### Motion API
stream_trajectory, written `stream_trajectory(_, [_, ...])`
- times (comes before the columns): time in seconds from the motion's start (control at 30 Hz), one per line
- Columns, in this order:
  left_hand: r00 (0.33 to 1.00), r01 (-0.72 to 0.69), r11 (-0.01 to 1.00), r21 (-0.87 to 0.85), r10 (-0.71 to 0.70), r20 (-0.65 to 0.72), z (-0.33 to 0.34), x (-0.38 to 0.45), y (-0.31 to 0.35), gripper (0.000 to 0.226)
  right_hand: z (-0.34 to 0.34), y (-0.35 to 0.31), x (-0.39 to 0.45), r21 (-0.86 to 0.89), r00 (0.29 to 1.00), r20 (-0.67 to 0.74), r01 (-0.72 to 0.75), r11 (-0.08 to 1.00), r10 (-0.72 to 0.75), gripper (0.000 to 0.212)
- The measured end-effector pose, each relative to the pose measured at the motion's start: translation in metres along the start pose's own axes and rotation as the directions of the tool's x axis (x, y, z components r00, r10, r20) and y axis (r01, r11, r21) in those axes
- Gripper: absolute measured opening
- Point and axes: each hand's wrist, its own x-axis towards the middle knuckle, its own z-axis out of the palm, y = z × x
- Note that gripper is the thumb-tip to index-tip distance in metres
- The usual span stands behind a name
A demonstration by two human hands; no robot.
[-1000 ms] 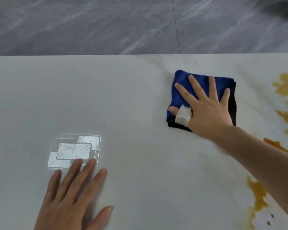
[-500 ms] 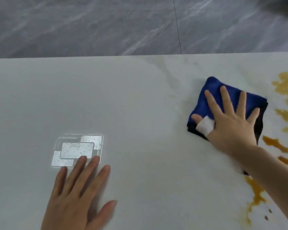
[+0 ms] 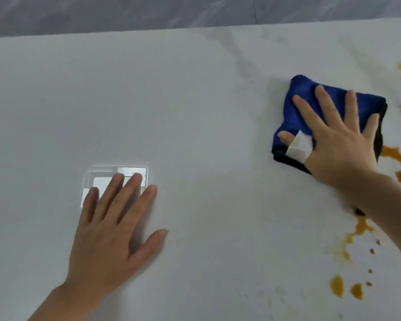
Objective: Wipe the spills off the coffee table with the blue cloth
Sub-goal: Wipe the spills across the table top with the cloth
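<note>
Head view: right hand [image 3: 340, 144] covers blue cloth [image 3: 310, 89]

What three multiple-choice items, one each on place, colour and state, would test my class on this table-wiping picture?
1. Where do the spills lie?
A. Right side of the table
B. Under the left hand
C. On the floor

2. What colour are the spills?
A. Green
B. Orange-brown
C. Black

3. How does the right hand meet the cloth?
A. Pinches a corner
B. Hovers above
C. Presses flat on it

Answers:
1 A: the spills dot the coffee table at its right.
2 B: they show orange-brown.
3 C: the right hand has straight fingers spread on the blue cloth; the left hand lies apart.
</note>
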Motion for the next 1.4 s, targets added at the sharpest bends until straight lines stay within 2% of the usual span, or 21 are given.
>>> stream_trajectory(0.1, [1.000, 0.014, 1.000, -0.018, -0.013, 0.025, 0.000, 0.000, 0.000, 0.065, 0.003, 0.002, -0.037, 0.024, 0.997, 0.015, -0.072, 0.997, 0.072, 0.084])
stream_trajectory(0.27, [0.998, 0.029, 0.999, -0.035, -0.027, 0.062, -0.001, 0.002, 0.002, 0.067, 0.021, -0.044, -0.103, -0.027, 0.979, 0.053, 0.200, 0.979, -0.198, 0.079])
stream_trajectory(0.33, [0.998, 0.024, 0.999, -0.026, -0.022, 0.057, 0.000, 0.002, 0.002, 0.067, 0.024, -0.057, -0.094, -0.063, 0.959, 0.034, 0.285, 0.957, -0.283, 0.077])
stream_trajectory(0.4, [0.999, 0.015, 1.000, -0.023, -0.014, 0.047, 0.001, 0.001, 0.002, 0.067, 0.023, -0.057, -0.071, -0.088, 0.950, -0.008, 0.309, 0.947, -0.311, 0.076])
stream_trajectory(0.47, [1.000, 0.003, 1.000, -0.017, -0.003, 0.031, 0.001, 0.001, 0.000, 0.066, 0.018, -0.048, -0.045, -0.066, 0.965, -0.057, 0.250, 0.966, -0.254, 0.077])
stream_trajectory(0.57, [1.000, -0.003, 1.000, 0.001, 0.003, 0.029, 0.001, 0.001, 0.000, 0.066, 0.010, -0.012, -0.018, -0.010, 0.997, -0.055, 0.058, 0.998, -0.058, 0.078])
stream_trajectory(0.73, [0.997, 0.032, 0.999, -0.007, -0.031, 0.076, -0.002, 0.002, 0.001, 0.069, 0.005, 0.020, -0.060, 0.050, 0.985, 0.010, -0.172, 0.984, 0.172, 0.083])
stream_trajectory(0.8, [0.996, 0.035, 0.999, -0.010, -0.034, 0.087, -0.003, 0.002, 0.003, 0.069, 0.013, 0.008, -0.095, 0.031, 0.989, 0.037, -0.141, 0.990, 0.140, 0.083])
stream_trajectory(0.93, [0.995, 0.025, 1.000, -0.017, -0.023, 0.097, -0.004, 0.003, 0.004, 0.070, 0.028, -0.034, -0.139, 0.000, 0.993, 0.087, 0.076, 0.997, -0.075, 0.077])
stream_trajectory(1.03, [0.994, 0.023, 1.000, -0.010, -0.022, 0.109, -0.004, 0.001, 0.003, 0.071, 0.033, -0.048, -0.132, -0.029, 0.985, 0.039, 0.169, 0.985, -0.168, 0.071])
stream_trajectory(1.13, [0.992, 0.036, 0.999, -0.010, -0.035, 0.120, -0.004, 0.002, 0.003, 0.071, 0.029, -0.034, -0.110, -0.068, 0.976, 0.013, 0.217, 0.974, -0.216, 0.070])
stream_trajectory(1.2, [0.991, 0.041, 0.999, -0.005, -0.040, 0.125, -0.003, 0.001, 0.003, 0.072, 0.024, -0.012, -0.097, -0.088, 0.987, 0.006, 0.158, 0.983, -0.158, 0.069])
stream_trajectory(1.3, [0.993, 0.040, 0.999, 0.002, -0.040, 0.112, -0.003, 0.002, 0.004, 0.073, 0.022, 0.011, -0.102, -0.046, 0.999, -0.009, -0.045, 0.998, 0.045, 0.067])
stream_trajectory(1.4, [0.994, 0.037, 0.999, 0.010, -0.038, 0.103, -0.004, 0.001, 0.003, 0.073, 0.028, 0.002, -0.144, 0.001, 0.996, 0.017, -0.087, 0.996, 0.087, 0.074])
